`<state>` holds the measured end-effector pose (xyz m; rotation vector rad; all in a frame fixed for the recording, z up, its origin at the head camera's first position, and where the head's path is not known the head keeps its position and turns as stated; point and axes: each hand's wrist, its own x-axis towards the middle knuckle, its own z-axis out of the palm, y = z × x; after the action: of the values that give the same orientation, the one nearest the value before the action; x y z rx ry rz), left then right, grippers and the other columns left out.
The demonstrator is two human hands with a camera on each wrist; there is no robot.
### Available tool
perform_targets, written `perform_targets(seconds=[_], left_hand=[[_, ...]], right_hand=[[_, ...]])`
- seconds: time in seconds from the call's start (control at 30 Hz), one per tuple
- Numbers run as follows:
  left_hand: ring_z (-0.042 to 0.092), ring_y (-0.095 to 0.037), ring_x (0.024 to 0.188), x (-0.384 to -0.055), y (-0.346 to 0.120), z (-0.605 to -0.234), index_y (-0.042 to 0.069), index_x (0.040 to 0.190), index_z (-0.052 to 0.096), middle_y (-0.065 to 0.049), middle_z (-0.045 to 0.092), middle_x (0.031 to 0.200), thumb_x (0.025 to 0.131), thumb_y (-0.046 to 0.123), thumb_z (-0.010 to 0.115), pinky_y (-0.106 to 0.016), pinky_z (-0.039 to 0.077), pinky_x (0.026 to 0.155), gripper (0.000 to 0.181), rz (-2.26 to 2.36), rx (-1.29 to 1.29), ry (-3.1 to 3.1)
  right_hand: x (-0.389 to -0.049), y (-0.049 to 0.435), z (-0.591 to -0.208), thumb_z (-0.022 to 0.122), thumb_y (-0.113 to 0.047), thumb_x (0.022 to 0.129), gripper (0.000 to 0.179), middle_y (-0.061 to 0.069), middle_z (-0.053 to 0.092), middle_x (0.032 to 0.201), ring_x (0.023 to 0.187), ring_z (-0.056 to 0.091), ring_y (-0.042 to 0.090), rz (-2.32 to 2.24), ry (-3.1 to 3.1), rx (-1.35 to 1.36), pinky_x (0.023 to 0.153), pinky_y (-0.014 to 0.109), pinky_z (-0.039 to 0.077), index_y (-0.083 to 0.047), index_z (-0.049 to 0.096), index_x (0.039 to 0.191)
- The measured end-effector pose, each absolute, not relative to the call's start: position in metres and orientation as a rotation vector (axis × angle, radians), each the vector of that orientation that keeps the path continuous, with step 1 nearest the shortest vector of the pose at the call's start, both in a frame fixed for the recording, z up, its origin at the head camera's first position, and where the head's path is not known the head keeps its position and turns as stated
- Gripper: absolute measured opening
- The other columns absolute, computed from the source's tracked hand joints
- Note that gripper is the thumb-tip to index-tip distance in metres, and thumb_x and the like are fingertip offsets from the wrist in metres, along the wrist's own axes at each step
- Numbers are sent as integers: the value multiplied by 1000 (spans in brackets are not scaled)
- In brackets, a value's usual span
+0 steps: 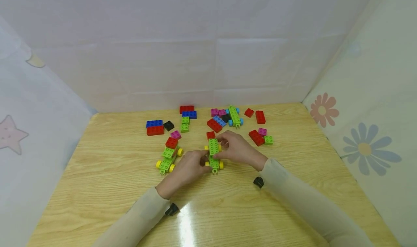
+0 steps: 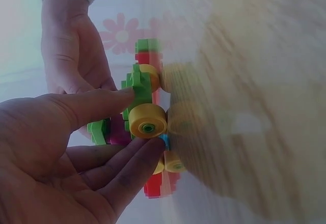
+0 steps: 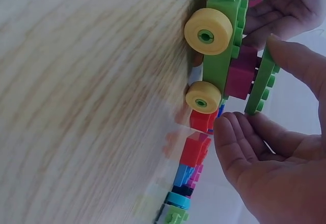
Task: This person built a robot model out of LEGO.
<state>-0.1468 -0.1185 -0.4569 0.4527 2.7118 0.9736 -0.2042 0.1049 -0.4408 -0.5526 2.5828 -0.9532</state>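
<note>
In the middle of the table stands a green toy car base [image 1: 214, 163] with yellow wheels, carrying a magenta brick [image 3: 241, 72]. My left hand [image 1: 192, 166] grips one end of the base, thumb on top and fingers low by a wheel. Between the thumb and fingers of my right hand [image 1: 238, 148] is a flat green plate [image 3: 263, 81], pinched by its ends. This plate lies over the magenta brick, slightly tilted, with a narrow gap showing; whether it is fully joined I cannot tell.
Left of my hands stands another yellow-wheeled car [image 1: 167, 160] with a red brick [image 1: 171, 143] on it. Behind are a blue-wheeled green base [image 1: 234, 116], red-and-blue bricks [image 1: 155, 128], a black brick [image 1: 168, 126], and loose red bricks [image 1: 256, 137] at right.
</note>
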Motion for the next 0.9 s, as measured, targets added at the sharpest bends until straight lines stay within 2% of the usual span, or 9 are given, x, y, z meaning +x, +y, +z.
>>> perform_targets(seconds=[0.33, 0.57, 0.9], left_hand=[[78, -21, 98, -146, -119, -456, 3, 128, 78, -8, 83, 110, 96, 17, 90, -45, 67, 90, 38, 997, 463, 2721], [78, -20, 97, -147, -119, -458, 4, 128, 78, -8, 83, 109, 95, 17, 90, -44, 68, 91, 37, 1006, 472, 2710], [78, -20, 98, -147, -120, -457, 5, 125, 78, -7, 83, 109, 96, 17, 90, -44, 68, 91, 34, 986, 469, 2710]], right_hand=[[-211, 103, -452, 91, -36, 96, 79, 2, 68, 145, 135, 67, 25, -1037, 2488, -593, 120, 48, 58, -14, 56, 163], [-218, 105, -449, 93, -41, 94, 76, 1, 70, 141, 132, 68, 23, -962, 2497, -673, 118, 46, 60, -15, 62, 158], [-225, 103, -439, 94, -45, 92, 72, 3, 70, 145, 127, 70, 25, -808, 2521, -744, 110, 45, 63, -16, 67, 153]])
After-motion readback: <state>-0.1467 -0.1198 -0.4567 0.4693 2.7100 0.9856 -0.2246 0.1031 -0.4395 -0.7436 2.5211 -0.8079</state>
